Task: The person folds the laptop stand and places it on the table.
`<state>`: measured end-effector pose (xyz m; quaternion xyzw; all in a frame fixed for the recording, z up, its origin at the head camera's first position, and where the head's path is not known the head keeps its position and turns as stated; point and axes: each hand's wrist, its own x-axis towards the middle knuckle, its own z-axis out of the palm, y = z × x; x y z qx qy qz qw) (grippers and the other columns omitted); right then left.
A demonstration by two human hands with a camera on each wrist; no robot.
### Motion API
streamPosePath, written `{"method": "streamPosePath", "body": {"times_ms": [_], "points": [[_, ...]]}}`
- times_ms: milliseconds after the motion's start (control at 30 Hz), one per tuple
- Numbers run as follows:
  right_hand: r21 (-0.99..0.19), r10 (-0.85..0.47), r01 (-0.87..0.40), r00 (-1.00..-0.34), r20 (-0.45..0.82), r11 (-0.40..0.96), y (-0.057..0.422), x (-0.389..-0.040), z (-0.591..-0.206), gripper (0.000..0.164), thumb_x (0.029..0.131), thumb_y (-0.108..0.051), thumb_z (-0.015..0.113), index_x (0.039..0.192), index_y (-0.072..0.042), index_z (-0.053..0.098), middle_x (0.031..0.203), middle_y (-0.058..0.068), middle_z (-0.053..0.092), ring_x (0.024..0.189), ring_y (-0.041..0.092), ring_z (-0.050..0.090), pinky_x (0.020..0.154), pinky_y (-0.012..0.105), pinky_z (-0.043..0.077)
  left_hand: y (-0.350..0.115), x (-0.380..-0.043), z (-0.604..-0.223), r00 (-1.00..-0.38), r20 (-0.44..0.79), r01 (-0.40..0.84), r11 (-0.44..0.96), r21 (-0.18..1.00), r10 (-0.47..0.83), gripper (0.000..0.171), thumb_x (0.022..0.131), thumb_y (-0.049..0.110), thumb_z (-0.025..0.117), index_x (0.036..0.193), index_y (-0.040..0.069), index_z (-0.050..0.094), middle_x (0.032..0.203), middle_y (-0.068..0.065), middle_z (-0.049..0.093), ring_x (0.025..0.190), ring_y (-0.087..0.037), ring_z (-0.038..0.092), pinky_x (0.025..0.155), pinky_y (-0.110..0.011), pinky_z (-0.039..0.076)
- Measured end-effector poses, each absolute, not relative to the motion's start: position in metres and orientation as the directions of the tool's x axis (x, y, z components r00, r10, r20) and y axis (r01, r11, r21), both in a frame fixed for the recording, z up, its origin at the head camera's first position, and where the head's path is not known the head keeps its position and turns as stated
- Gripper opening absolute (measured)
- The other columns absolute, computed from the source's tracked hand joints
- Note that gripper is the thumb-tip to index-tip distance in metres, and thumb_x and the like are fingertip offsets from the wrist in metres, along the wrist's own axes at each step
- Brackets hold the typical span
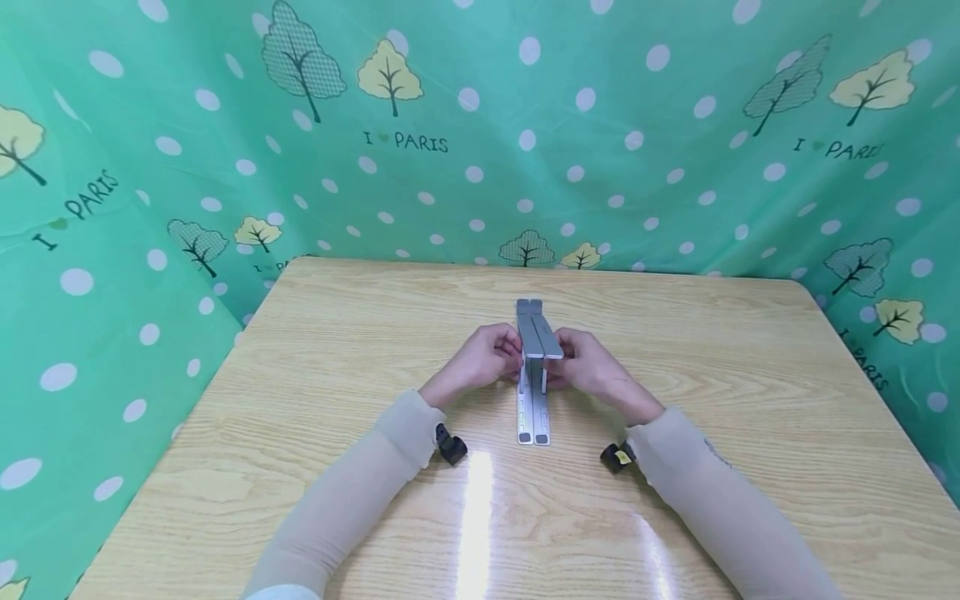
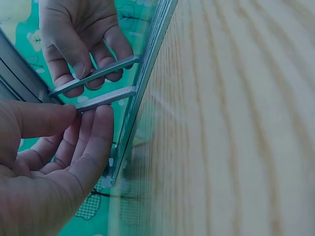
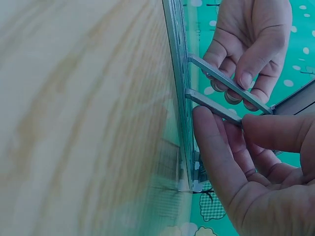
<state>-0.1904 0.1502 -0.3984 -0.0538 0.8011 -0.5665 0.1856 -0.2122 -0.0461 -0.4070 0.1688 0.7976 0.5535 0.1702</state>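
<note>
A grey metal folding laptop stand (image 1: 537, 335) stands on the table, its two narrow halves side by side. Its base rails (image 1: 533, 421) lie along the tabletop, with the upper arms tilted above them. My left hand (image 1: 486, 357) is at the stand's left side, pinching one support strut (image 2: 106, 99) between thumb and fingers. From the other side, my right hand (image 1: 591, 365) pinches the matching strut (image 3: 215, 106). Both struts slope between base and upper arms in the wrist views. The upper arms partly cover the fingertips in the head view.
The wood-grain table (image 1: 360, 333) extends around the stand. Behind it and at both sides hangs a green curtain (image 1: 480, 150) with dots and trees. Black wrist cameras (image 1: 451, 446) sit at both cuffs, and light glares off the near tabletop.
</note>
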Motion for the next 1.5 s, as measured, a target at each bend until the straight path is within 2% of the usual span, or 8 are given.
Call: {"method": "streamPosePath", "body": {"times_ms": [167,367,633,1067,1267,1500], "points": [[-0.927,-0.29,0.126,-0.927,-0.237,0.354,0.149,-0.19,-0.398,0.023,0.093,0.006,0.051,0.116,0.004,0.052,0.112,0.025,0.06,0.093,0.034,0.066,0.074,0.036,0.058,-0.046,-0.213,-0.408,-0.885,-0.093,0.072,0.332,0.941,0.457,0.016,0.082,-0.012,0.059,0.095,-0.003,0.058,0.089,-0.019,0.06,0.073,-0.019,0.061,0.068,-0.032,0.057],[-0.932,-0.284,0.12,-0.932,-0.224,0.342,0.148,-0.189,-0.397,0.019,0.093,0.007,0.05,0.112,0.004,0.053,0.108,0.026,0.061,0.092,0.035,0.067,0.073,0.037,0.058,-0.045,-0.212,-0.408,-0.888,-0.093,0.053,0.301,0.952,0.45,0.016,0.082,-0.013,0.059,0.095,-0.004,0.057,0.089,-0.019,0.06,0.075,-0.024,0.063,0.069,-0.034,0.057],[-0.935,-0.292,0.125,-0.929,-0.229,0.333,0.149,-0.187,-0.393,0.021,0.093,0.007,0.05,0.114,0.005,0.051,0.112,0.027,0.054,0.091,0.038,0.065,0.075,0.037,0.058,-0.046,-0.211,-0.405,-0.892,-0.091,0.049,0.296,0.954,0.443,0.016,0.082,-0.013,0.059,0.095,-0.004,0.057,0.087,-0.016,0.06,0.074,-0.022,0.062,0.07,-0.035,0.057],[-0.945,-0.325,0.131,-0.917,-0.231,0.301,0.153,-0.185,-0.39,0.021,0.092,0.006,0.052,0.113,0.006,0.05,0.11,0.027,0.056,0.086,0.036,0.066,0.077,0.042,0.057,-0.046,-0.21,-0.403,-0.883,-0.14,-0.038,0.229,0.973,0.448,0.017,0.081,-0.015,0.059,0.096,-0.006,0.056,0.085,-0.015,0.061,0.072,-0.023,0.063,0.071,-0.038,0.058],[-0.955,-0.355,0.159,-0.902,-0.244,0.25,0.158,-0.188,-0.393,0.023,0.09,0.007,0.053,0.113,0.007,0.049,0.11,0.029,0.058,0.088,0.04,0.066,0.077,0.042,0.057,-0.048,-0.21,-0.402,-0.865,-0.16,-0.082,0.181,0.98,0.476,0.019,0.081,-0.015,0.058,0.098,-0.008,0.055,0.084,-0.015,0.061,0.072,-0.024,0.063,0.074,-0.04,0.058],[-0.964,-0.377,0.196,-0.891,-0.252,0.181,0.161,-0.189,-0.394,0.025,0.086,0.011,0.054,0.111,0.008,0.05,0.105,0.027,0.056,0.085,0.036,0.066,0.077,0.044,0.057,-0.05,-0.21,-0.401,-0.844,-0.203,-0.174,0.106,0.979,0.497,0.023,0.08,-0.015,0.057,0.102,-0.008,0.054,0.085,-0.014,0.062,0.07,-0.024,0.063,0.076,-0.042,0.057]]}}
